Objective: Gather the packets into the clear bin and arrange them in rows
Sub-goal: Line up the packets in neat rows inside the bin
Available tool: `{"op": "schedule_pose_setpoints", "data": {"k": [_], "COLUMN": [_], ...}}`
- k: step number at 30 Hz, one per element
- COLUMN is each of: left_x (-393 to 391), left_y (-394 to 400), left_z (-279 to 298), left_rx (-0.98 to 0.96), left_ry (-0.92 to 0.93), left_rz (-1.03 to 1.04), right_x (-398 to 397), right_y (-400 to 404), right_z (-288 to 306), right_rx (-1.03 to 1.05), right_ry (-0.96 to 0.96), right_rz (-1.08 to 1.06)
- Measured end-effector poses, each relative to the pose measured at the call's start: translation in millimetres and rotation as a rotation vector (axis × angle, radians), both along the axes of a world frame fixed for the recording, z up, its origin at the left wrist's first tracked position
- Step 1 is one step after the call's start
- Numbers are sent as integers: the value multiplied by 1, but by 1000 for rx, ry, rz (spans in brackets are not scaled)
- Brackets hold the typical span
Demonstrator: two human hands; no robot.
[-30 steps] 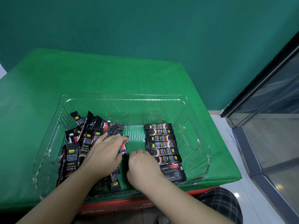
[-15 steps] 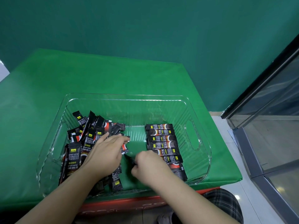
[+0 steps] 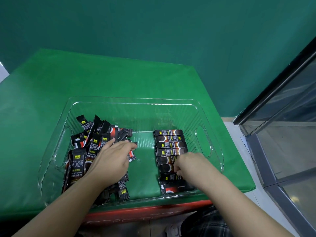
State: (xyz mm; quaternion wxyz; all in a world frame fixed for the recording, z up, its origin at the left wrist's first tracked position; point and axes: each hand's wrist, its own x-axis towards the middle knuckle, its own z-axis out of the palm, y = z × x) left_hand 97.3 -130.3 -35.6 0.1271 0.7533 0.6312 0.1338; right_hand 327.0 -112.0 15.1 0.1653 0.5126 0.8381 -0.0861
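Head view looks down into the clear bin (image 3: 212, 117), which sits on a green cloth (image 3: 85, 79) covering the table. Inside the bin, on the left, a loose pile of black packets (image 3: 95, 134) lies jumbled at many angles. The left hand (image 3: 111, 159) rests flat on top of this pile, fingers straight and spread, gripping nothing. On the right side of the bin, a neat row of packets (image 3: 169, 144) runs from far to near, each packet lying crosswise. The right hand (image 3: 189, 164) is over the near half of this row, its fingers curled and pinching a packet there. A glass door (image 3: 290, 125) stands at far right.
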Motion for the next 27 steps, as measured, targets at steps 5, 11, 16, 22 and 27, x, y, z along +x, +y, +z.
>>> {"op": "schedule_pose_setpoints", "data": {"k": [5, 11, 16, 22, 27], "left_x": [-2, -2, 0, -2, -3], "left_y": [-1, 2, 1, 1, 1], "left_z": [-2, -4, -2, -2, -2], "left_rx": [0, 0, -13, -19, -24], "left_ry": [-4, -7, 1, -42, -85], "left_rz": [-2, -10, 7, 10, 5], "right_x": [0, -2, -12, -62, -94], "right_y": [-6, -13, -17, -30, -32], "right_z": [-4, -18, -18, -14, -23], "right_rx": [142, 20, 17, -267, -429], "right_ry": [175, 226, 285, 387, 403], "right_rz": [51, 102, 121, 36, -165]}}
